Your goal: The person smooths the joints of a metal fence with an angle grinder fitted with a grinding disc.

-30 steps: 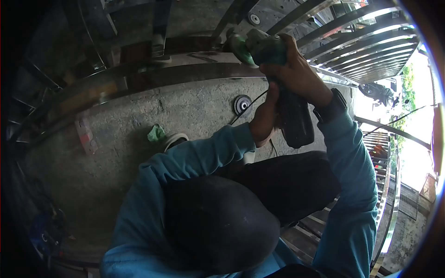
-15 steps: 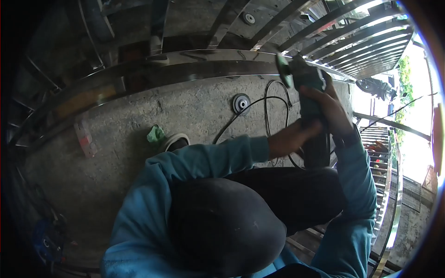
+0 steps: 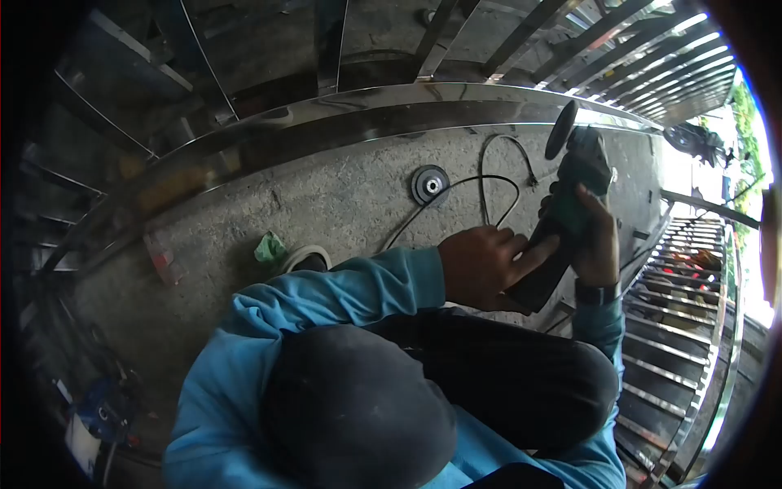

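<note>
A dark green angle grinder (image 3: 570, 213) is held at a slant above the floor, its disc (image 3: 561, 130) at the upper end near the metal rail. My right hand (image 3: 599, 236) is wrapped round the grinder's body from the right, just below its head. At the lower, rear end of the tool, my left hand (image 3: 487, 267) grips from the left, with its index finger stretched along the casing. Whether the disc is spinning cannot be made out.
A shiny metal frame (image 3: 375, 114) with bars curves across the top. On the concrete floor lie a round disc (image 3: 429, 186), a black cable (image 3: 482, 178), a green crumpled piece (image 3: 270, 247) and a red-and-white item (image 3: 160, 259). A barred frame (image 3: 676, 326) stands at right.
The grinder has moved lower and tilted, its top leaning right. My left hand has slid back towards its rear end, and my right hand has come lower. The view has shifted slightly.
</note>
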Tool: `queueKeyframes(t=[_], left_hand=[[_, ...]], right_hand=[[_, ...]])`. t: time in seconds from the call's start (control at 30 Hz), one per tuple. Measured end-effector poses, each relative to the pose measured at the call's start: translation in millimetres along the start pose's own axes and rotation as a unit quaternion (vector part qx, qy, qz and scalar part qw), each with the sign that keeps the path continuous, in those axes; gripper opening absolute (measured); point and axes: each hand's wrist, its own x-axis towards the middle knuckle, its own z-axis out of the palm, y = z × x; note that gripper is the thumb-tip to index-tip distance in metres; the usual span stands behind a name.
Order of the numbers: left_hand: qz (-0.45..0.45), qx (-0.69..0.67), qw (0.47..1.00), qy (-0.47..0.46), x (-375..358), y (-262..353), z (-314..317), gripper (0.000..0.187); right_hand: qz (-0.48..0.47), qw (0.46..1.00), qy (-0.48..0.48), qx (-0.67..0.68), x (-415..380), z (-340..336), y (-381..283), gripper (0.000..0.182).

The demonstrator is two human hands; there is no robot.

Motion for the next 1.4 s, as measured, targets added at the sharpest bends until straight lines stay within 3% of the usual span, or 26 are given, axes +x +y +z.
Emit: queueKeyframes(t=[0.07,0.3,0.37,0.5,0.57,0.6,0.63,0.7,0.83,0.9,0.93,1.0,1.03,1.1,1.13,1.17,1.23,1.27,1.3,1.37,1.4], left_hand=[[0.054,0.047,0.997,0.002,-11,-11,10,0.101],[0.034,0.155,0.986,-0.046,-19,-20,20,0.078],[0.040,0.185,0.980,-0.068,-20,-25,27,0.071],[0.033,0.186,0.974,-0.124,-14,-36,28,0.071],[0.035,0.072,0.990,-0.118,-8,-51,23,0.076],[-0.018,0.032,0.978,-0.206,-7,-55,11,0.079],[-0.026,0.029,0.977,-0.207,-16,-61,4,0.079],[-0.204,0.017,0.974,-0.097,-50,-72,-6,0.069],[-0.314,0.186,0.931,0.023,-121,-61,-45,0.052],[-0.477,0.215,0.844,0.117,-178,-51,-38,0.056],[-0.474,0.217,0.846,0.112,-211,-47,-30,0.056],[-0.581,0.407,0.700,0.081,-245,-42,-20,0.064],[-0.578,0.406,0.703,0.078,-246,-41,-18,0.064],[-0.637,0.478,0.601,0.068,-243,-39,-11,0.077],[-0.684,0.464,0.549,0.120,-245,-45,-10,0.083],[-0.684,0.466,0.546,0.127,-249,-47,-12,0.083],[-0.762,0.282,0.520,0.263,-255,-55,-19,0.087],[-0.741,0.251,0.549,0.293,-280,-65,-20,0.082],[-0.738,0.250,0.551,0.298,-297,-71,-25,0.082],[-0.696,0.170,0.596,0.363,-322,-82,-34,0.073],[-0.681,0.151,0.589,0.409,-329,-86,-36,0.063]], right_hand=[[0.031,0.998,-0.022,0.043,15,-10,28,0.036],[0.045,0.984,-0.016,0.173,53,-11,95,0.039],[0.026,0.992,-0.005,0.124,58,-16,104,0.038],[0.029,0.990,0.022,0.135,68,-21,105,0.038],[0.029,0.986,0.025,0.161,74,-27,101,0.040],[0.038,0.983,0.026,0.176,76,-31,99,0.042],[0.048,0.981,0.026,0.188,77,-36,97,0.045],[0.034,0.982,0.032,0.184,78,-41,91,0.048],[0.003,0.987,-0.004,0.163,82,-67,94,0.053],[0.000,0.986,0.002,0.165,80,-71,93,0.053],[-0.001,0.989,0.005,0.147,79,-75,94,0.053],[-0.017,0.993,0.023,0.117,78,-81,96,0.051],[-0.018,0.992,0.028,0.119,76,-85,97,0.051],[-0.047,0.995,0.072,0.045,73,-100,100,0.049],[-0.069,0.994,0.080,0.027,73,-109,102,0.048],[-0.102,0.985,0.135,0.012,70,-112,101,0.048],[-0.166,0.974,0.157,-0.004,66,-128,99,0.049],[-0.209,0.968,0.138,-0.012,67,-153,107,0.060],[-0.215,0.967,0.137,-0.012,63,-154,104,0.060],[-0.298,0.898,0.257,-0.196,52,-159,88,0.074],[-0.313,0.853,0.300,-0.289,48,-163,81,0.086]])
